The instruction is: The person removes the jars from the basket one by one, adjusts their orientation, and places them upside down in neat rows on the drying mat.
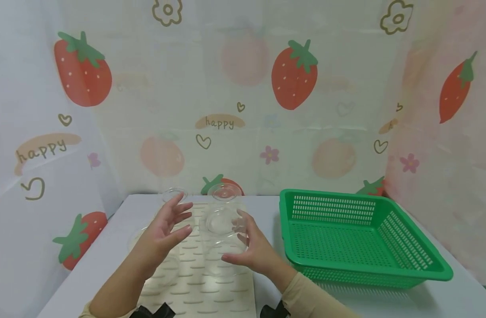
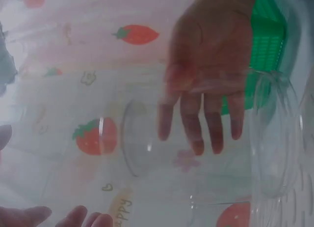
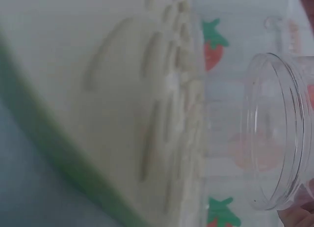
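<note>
Several clear plastic jars stand on a cream slatted mat. My right hand (image 1: 255, 249) is at the right side of the near clear jar (image 1: 221, 267), thumb toward its front and fingers beside its wall. Through a clear jar (image 2: 274, 143) in the left wrist view, the fingers of that hand look straight and spread. The right wrist view shows a jar's round rim (image 3: 277, 133), with fingertips close to its edge. My left hand (image 1: 163, 234) is raised over the mat's left side, fingers apart and holding nothing. Another clear jar (image 1: 167, 269) stands below it.
A green plastic basket (image 1: 330, 238) with perforated walls sits on the white table to the right. The cream mat (image 1: 231, 300) lies in the middle, with another clear jar (image 1: 225, 192) at its back. Strawberry-printed sheets (image 1: 243, 88) hang behind and at both sides.
</note>
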The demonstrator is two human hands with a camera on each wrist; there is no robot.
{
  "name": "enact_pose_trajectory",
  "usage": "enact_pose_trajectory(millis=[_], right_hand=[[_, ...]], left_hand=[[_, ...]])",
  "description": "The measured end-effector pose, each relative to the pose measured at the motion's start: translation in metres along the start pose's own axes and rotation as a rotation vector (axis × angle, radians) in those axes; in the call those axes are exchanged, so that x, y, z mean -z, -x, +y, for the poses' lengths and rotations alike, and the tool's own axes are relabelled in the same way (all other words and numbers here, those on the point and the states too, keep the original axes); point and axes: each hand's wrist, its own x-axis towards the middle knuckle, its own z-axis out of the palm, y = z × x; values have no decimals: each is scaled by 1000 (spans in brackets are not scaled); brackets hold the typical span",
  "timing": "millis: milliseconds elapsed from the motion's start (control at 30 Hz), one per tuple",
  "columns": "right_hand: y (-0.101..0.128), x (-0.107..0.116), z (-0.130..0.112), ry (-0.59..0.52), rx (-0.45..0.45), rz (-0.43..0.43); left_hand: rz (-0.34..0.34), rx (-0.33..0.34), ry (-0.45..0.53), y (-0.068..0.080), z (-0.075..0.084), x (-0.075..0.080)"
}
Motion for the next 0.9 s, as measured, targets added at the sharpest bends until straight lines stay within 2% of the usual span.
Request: enact_pose_trajectory(millis=[100, 233, 500, 800, 900], right_hand=[[-3, -4, 10, 36, -37, 0], [-6, -6, 19, 42, -44, -13], [-8, -10, 24, 56, -82, -62], [-6, -12, 27, 52, -83, -117], [-6, -10, 28, 53, -72, -134]], left_hand=[[6, -9, 13, 4, 2, 2], [8, -18, 3, 8, 4, 3], [9, -36, -16, 11, 7, 6], [9, 0, -26, 14, -2, 7], [10, -13, -30, 15, -3, 8]])
